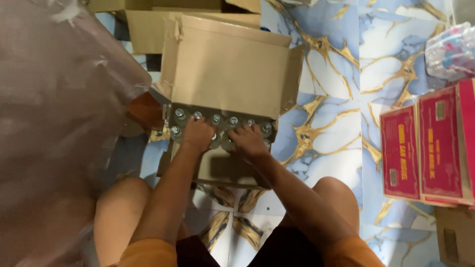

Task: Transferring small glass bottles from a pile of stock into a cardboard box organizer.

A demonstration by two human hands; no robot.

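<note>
Both hands worked inside open cardboard box (227, 79): left hand (198, 134) and right hand (249, 142) fingers curled over capped bottles (233, 120), grip unconfirmed; next move needs firm hold

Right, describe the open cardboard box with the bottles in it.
The open cardboard box is plain brown, standing on the marbled blue and gold tile floor between the person's knees. Its flaps stand up and outward. Small clear bottles with silvery caps fill its far end in rows. The left hand and right hand rest on them.
</note>
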